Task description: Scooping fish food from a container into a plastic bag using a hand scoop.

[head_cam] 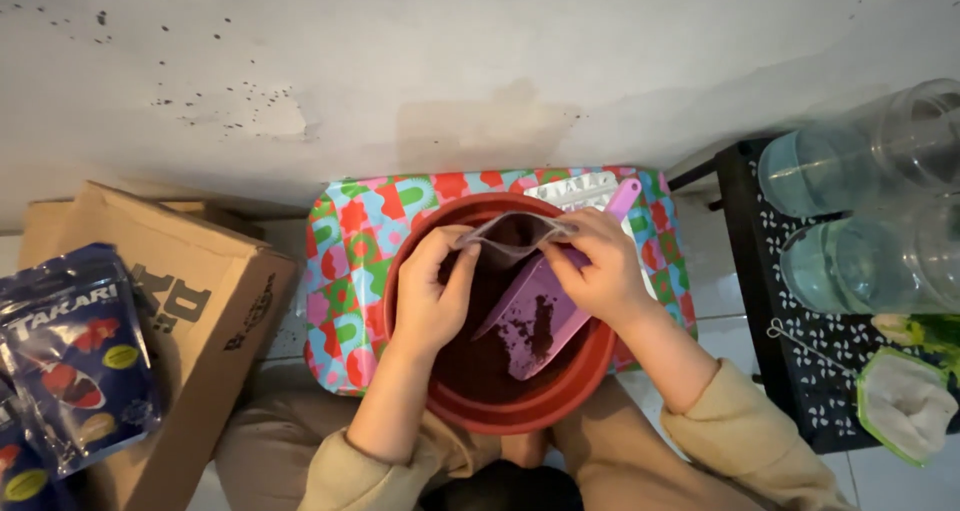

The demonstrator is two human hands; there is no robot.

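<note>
A: While the person is sitting over the red bowl (pixel 450 411), what are the hands doing?

B: Both are holding a small clear pouch (pixel 515 233) open above the bowl. The left hand (pixel 432 291) is pinching the pouch's left edge between thumb and fingers. The right hand (pixel 600 266) is gripping the right edge.

A: Is the right hand holding anything else?

B: A pink scoop (pixel 540 316) is lying under it, its handle running up past the fingers toward the far rim. The hand seems to be pressing on it, but I cannot tell whether it is truly gripping it. Brown granules are sitting in the scoop's mouth, which is pointing down into the bowl.

A: And the bowl itself?

B: It is holding dark brown stuff and resting on a bright patterned tray (pixel 345 271), close against the person's knees.

A: What is lying around?

B: To the left, a cardboard box (pixel 200 311) is standing with blue printed bags (pixel 75 361) leaning on it. To the right, clear jars (pixel 870 201) are lying on a black rack (pixel 800 371), with a green-rimmed lid (pixel 905 406) just beside them. A pale wall (pixel 480 61) is rising behind.
</note>
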